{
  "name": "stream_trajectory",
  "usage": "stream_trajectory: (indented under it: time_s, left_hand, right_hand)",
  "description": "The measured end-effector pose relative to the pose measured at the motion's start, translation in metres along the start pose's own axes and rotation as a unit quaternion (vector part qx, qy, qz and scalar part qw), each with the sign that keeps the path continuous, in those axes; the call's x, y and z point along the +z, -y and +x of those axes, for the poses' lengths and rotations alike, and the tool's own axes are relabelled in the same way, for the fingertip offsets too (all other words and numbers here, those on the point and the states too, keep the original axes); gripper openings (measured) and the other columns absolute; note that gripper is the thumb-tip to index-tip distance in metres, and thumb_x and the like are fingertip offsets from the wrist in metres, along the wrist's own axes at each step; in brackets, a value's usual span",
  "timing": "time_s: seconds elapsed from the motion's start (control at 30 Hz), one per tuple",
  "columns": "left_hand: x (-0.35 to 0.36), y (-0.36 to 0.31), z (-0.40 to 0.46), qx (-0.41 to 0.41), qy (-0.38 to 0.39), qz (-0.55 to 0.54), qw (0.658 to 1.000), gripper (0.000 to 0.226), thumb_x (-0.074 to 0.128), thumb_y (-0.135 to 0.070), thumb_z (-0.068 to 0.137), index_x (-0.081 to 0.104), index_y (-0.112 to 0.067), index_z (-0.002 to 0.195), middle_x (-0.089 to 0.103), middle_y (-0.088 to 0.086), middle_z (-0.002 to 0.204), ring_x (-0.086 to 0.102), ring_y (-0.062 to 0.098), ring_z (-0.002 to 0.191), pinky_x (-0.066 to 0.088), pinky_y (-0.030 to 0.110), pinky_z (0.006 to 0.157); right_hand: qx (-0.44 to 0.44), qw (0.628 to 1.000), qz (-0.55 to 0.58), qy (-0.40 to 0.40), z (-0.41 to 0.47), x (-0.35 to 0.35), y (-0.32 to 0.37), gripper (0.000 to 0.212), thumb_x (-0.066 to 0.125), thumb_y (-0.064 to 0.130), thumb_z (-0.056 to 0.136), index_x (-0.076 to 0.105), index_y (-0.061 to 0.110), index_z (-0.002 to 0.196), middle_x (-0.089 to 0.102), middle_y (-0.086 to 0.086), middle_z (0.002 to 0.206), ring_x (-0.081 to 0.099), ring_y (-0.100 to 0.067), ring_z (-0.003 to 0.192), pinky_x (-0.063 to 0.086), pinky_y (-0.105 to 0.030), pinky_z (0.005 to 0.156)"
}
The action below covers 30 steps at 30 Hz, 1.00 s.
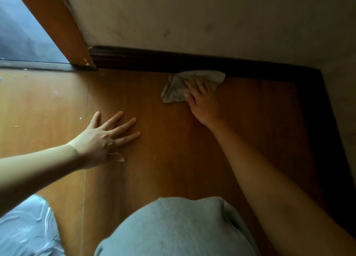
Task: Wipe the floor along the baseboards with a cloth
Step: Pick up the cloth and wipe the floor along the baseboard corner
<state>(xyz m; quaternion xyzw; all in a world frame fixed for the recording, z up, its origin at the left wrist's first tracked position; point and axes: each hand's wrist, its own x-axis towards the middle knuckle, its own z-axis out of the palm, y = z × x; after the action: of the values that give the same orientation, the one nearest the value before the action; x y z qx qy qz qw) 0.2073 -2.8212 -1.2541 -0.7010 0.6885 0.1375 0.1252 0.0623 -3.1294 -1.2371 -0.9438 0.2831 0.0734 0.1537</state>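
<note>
Head view: right hand (203,101) presses straight fingers on the cloth (179,88), its far edge touching the baseboard (154,60) (running left-right); left hand (107,138) lies flat, braced on the floor (163,140).

A warm orange-brown wood-grain floor (158,159) fills most of the view, with thin seams running away from the viewer and small pale specks scattered at the far left. A plain, dull beige wall (192,18) with faint smudges rises at the top, and a dark brown moulded baseboard (154,60) runs along its foot, turning a shadowed corner at the right. At upper left an orange-brown wooden door frame (57,24) slants beside grey, daylit glass (21,34).
</note>
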Motion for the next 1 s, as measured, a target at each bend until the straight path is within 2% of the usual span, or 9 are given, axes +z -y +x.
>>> stream_trajectory:
  time_s: [0.17, 0.3, 0.37, 0.43, 0.5, 0.67, 0.77, 0.9, 1.0]
  left_hand:
    - [-0.006, -0.001, 0.001, -0.013, 0.038, 0.002, 0.999, 0.082, 0.030, -0.070, 0.082, 0.012, -0.034, 0.154, 0.014, 0.002, 0.162, 0.012, 0.039, 0.147, 0.029, 0.076, 0.095]
    - [0.000, -0.003, -0.001, -0.013, 0.044, -0.006, 0.999, 0.080, 0.011, -0.073, 0.082, -0.016, -0.040, 0.149, 0.001, -0.002, 0.161, 0.000, 0.037, 0.146, 0.014, 0.072, 0.104]
    - [-0.001, -0.005, -0.002, -0.024, 0.016, -0.032, 0.999, 0.077, 0.000, -0.074, 0.078, -0.031, -0.044, 0.142, -0.015, -0.005, 0.158, -0.016, 0.034, 0.144, 0.004, 0.069, 0.107]
    - [-0.006, -0.008, -0.002, -0.027, 0.031, -0.025, 0.999, 0.076, -0.009, -0.074, 0.072, -0.040, -0.046, 0.135, -0.031, -0.007, 0.153, -0.029, 0.033, 0.140, -0.002, 0.068, 0.109]
    - [-0.008, -0.007, -0.003, -0.026, 0.064, -0.047, 0.996, 0.076, -0.013, -0.075, 0.067, -0.046, -0.047, 0.129, -0.040, -0.009, 0.148, -0.037, 0.031, 0.136, -0.009, 0.066, 0.109]
    - [-0.011, -0.006, -0.004, -0.030, 0.060, -0.082, 0.994, 0.074, -0.009, -0.076, 0.073, -0.037, -0.049, 0.136, -0.030, -0.009, 0.154, -0.039, 0.027, 0.137, -0.012, 0.066, 0.108]
    - [-0.019, -0.011, -0.003, -0.036, 0.088, -0.059, 0.994, 0.075, -0.011, -0.074, 0.069, -0.043, -0.048, 0.131, -0.041, -0.009, 0.148, -0.039, 0.031, 0.136, -0.012, 0.067, 0.110]
    - [-0.025, -0.014, -0.006, -0.039, 0.072, -0.066, 0.994, 0.073, 0.017, -0.069, 0.089, -0.023, -0.045, 0.145, -0.029, -0.003, 0.156, -0.022, 0.035, 0.144, 0.001, 0.070, 0.112]
    - [-0.031, -0.015, -0.016, -0.036, 0.047, -0.075, 0.995, 0.069, 0.024, -0.065, 0.090, 0.023, -0.034, 0.152, 0.023, 0.008, 0.159, 0.025, 0.041, 0.143, 0.031, 0.073, 0.100]
  right_hand:
    - [0.178, 0.982, -0.063, -0.029, 0.009, -0.005, -0.082, 0.082, -0.008, 0.052, 0.086, 0.024, 0.018, 0.152, 0.020, -0.013, 0.159, 0.022, -0.038, 0.142, 0.016, -0.051, 0.116]
    - [0.072, 0.996, -0.014, -0.057, 0.013, 0.017, 0.008, 0.061, 0.018, 0.043, 0.096, 0.043, 0.015, 0.144, 0.040, -0.017, 0.149, 0.037, -0.040, 0.135, 0.025, -0.050, 0.114]
    - [-0.012, 1.000, 0.002, -0.028, 0.008, 0.025, 0.056, 0.053, 0.022, 0.044, 0.102, 0.031, 0.024, 0.150, 0.026, -0.008, 0.157, 0.019, -0.035, 0.144, 0.012, -0.045, 0.118]
    - [-0.040, 0.999, 0.014, 0.001, 0.009, 0.023, 0.061, 0.051, 0.024, 0.043, 0.104, 0.022, 0.028, 0.152, 0.016, -0.003, 0.161, 0.008, -0.029, 0.147, 0.003, -0.038, 0.119]
    - [-0.054, 0.997, -0.010, -0.052, 0.007, 0.017, 0.036, 0.049, 0.030, 0.039, 0.103, 0.035, 0.020, 0.148, 0.031, -0.010, 0.155, 0.025, -0.032, 0.143, 0.015, -0.041, 0.117]
    - [0.185, 0.980, -0.015, -0.075, 0.006, 0.010, -0.027, 0.054, 0.021, 0.040, 0.103, 0.025, 0.018, 0.152, 0.024, -0.014, 0.157, 0.021, -0.039, 0.143, 0.016, -0.049, 0.117]
    - [0.136, 0.986, -0.046, -0.084, 0.011, 0.020, 0.037, 0.051, 0.025, 0.040, 0.104, 0.025, 0.023, 0.152, 0.024, -0.012, 0.157, 0.023, -0.040, 0.140, 0.017, -0.047, 0.115]
    - [-0.015, 0.993, -0.100, -0.054, 0.017, 0.034, 0.115, 0.050, 0.030, 0.051, 0.100, 0.033, 0.035, 0.148, 0.035, -0.007, 0.150, 0.035, -0.039, 0.127, 0.032, -0.045, 0.100]
    - [-0.084, 0.987, -0.130, -0.036, 0.021, 0.027, 0.103, 0.055, 0.019, 0.055, 0.098, 0.030, 0.035, 0.149, 0.035, -0.004, 0.151, 0.036, -0.037, 0.128, 0.036, -0.046, 0.099]
